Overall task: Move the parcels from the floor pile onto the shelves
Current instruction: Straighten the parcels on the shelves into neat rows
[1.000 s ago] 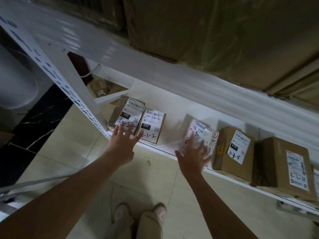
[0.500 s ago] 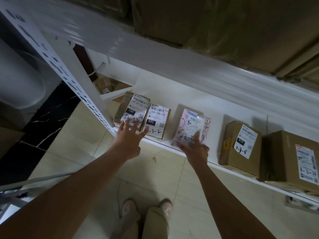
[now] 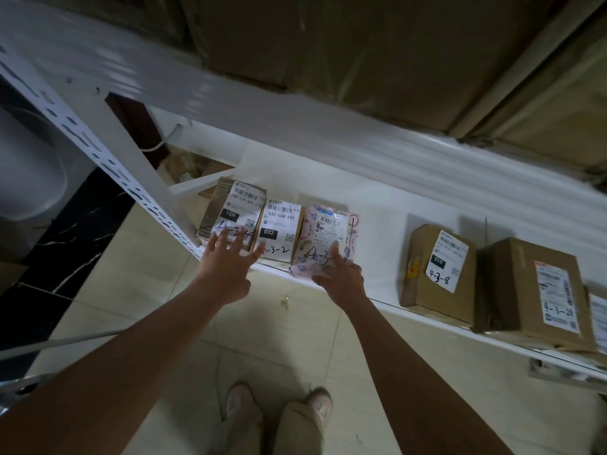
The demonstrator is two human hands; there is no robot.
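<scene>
A pink patterned soft parcel stands on the white shelf, tight against a small box labelled 032. My right hand presses its front with straight fingers, one finger reaching up onto the label. Left of the 032 box stands a taped box labelled 15H. My left hand has its fingers spread flat against the lower fronts of these two boxes. Further right on the shelf stand two brown cartons.
A perforated white upright frames the shelf's left end. Above, an upper shelf carries big wrapped cartons. A bare stretch of shelf lies between the pink parcel and the brown cartons. Tiled floor and my feet are below.
My right hand slid the pink parcel leftward along the shelf until it met the 032 box. My left hand stayed on the two left boxes.
</scene>
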